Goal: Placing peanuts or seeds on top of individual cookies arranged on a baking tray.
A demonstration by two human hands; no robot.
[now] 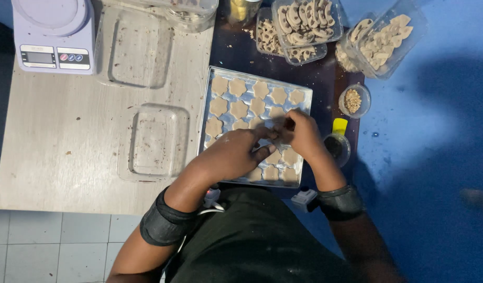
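My metal tray [210, 94] at the counter's near edge is nearly filled with pale, matte, flower-shaped dough pieces [238, 109] in rows, so little laying-out seems left. My left hand [232, 154] and right hand [303, 133] meet over its middle, fingers pinched together on one piece [277, 124]. Clear plastic tubs [304, 21] of more shapes wait at the far edge.

dim, bluish light overall; pale wooden tabletop [68, 136] brightest at left, deep soft shadows at right, slight blur, no glare.
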